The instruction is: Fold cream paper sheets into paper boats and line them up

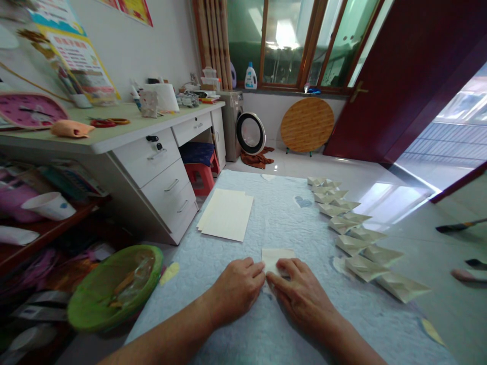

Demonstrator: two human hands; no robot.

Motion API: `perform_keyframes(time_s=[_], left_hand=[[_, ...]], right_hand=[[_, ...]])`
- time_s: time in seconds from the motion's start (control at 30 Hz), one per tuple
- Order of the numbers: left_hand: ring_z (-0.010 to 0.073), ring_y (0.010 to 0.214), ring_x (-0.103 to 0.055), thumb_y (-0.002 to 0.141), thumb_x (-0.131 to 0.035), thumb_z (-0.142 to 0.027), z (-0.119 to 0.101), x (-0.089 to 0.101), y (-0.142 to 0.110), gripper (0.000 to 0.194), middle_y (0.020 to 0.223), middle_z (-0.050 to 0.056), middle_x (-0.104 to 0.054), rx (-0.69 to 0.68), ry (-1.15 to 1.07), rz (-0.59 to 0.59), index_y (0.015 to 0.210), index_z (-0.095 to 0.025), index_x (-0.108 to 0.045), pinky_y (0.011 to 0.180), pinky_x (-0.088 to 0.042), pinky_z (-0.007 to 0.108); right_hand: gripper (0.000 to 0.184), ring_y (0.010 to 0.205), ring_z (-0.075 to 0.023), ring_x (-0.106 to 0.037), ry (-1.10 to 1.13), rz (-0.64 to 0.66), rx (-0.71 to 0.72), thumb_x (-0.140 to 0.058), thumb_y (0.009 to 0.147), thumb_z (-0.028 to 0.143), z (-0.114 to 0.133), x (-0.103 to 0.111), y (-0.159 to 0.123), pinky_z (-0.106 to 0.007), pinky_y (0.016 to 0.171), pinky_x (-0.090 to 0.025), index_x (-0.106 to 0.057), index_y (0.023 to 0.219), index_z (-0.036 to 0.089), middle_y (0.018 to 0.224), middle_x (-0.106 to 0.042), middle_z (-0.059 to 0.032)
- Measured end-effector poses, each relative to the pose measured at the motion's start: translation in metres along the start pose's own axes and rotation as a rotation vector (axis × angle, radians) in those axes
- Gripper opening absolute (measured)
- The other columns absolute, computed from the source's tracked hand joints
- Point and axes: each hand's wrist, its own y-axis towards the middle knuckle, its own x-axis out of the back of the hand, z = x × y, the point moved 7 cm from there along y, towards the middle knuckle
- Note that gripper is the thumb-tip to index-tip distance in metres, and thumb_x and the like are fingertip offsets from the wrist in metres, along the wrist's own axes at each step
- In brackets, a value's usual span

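The table (281,215) carries folded papers (352,245) along its right edge; a straying right forearm (340,327) could scatter them. Between the side edges, the left hand (239,284) and right hand (302,291) bend fingers onto a small paper (276,255); whether they pinch is unclear. Uneven pressure could skew folds.

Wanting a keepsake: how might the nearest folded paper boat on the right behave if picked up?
The folded paper boat is probably very light, being paper. Its folds likely lend some stiffness, though a hard squeeze could flatten its thin walls.
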Motion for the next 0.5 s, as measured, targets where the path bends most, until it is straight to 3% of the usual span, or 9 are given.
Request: perform_keyframes(time_s=[0.27, 0.5], left_hand=[[0.0221, 0.102, -0.055, 0.085, -0.055, -0.013, 0.024, 0.010, -0.001, 0.013, 0.110, 0.007, -0.064, 0.240, -0.290, -0.267, 0.094, -0.018, -0.063, 0.095, -0.047, 0.037], [0.0217, 0.101, -0.052, 0.083, -0.057, -0.010, 0.022, 0.004, 0.000, 0.018, 0.106, 0.005, -0.061, 0.239, -0.369, -0.248, 0.098, -0.020, -0.063, 0.095, -0.045, 0.037]], right_hand=[[0.018, 0.089, -0.0200, -0.054, -0.009, -0.054, -0.008, -0.054, 0.092, 0.013, -0.002, 0.001, 0.004, -0.033, 0.081, -0.045, -0.065, 0.102, 0.022, 0.096, -0.062, -0.0055], [0.015, 0.084, -0.0193, -0.054, -0.047, -0.124, 0.010, -0.059, 0.086, 0.006, -0.008, -0.005, 0.004, -0.030, 0.077, -0.043, -0.063, 0.084, 0.020, 0.090, -0.064, -0.0039]])
